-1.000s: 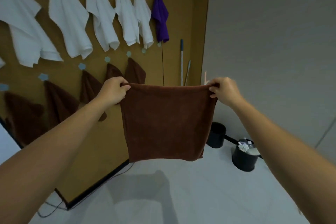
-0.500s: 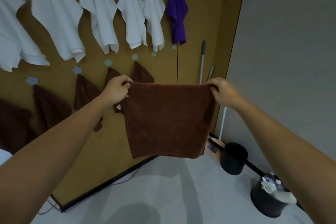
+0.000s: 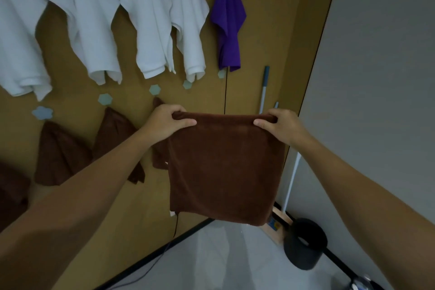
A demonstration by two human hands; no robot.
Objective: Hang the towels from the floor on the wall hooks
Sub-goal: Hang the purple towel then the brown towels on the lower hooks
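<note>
As I judge it, the main risk is dropping the brown towel point(image 3: 226, 167) when I free one corner to reach a hook. It hangs spread between my two hands. If one side lets go carelessly, the weight swings to the other and the cloth could slide to the floor point(image 3: 223, 254) below it. What looks like its hanging cord dangles at the towel's lower left corner, well away from my fingers, so I would have to regrip to use it. My left grip point(image 3: 164, 122) is closed on the towel's top left corner, thumb on the near face and fingers curled over the edge. My right grip point(image 3: 280, 128) pinches the top right corner the same way. Neither touches anything else. Just behind the towel's left corner hangs another brown towel point(image 3: 158, 102), which a clumsy reach could knock loose. Above the towel's top edge a pale hook point(image 3: 187, 84) looks bare. Higher up beyond it hang the white towels point(image 3: 150, 19) and a purple towel point(image 3: 227, 21).
</note>
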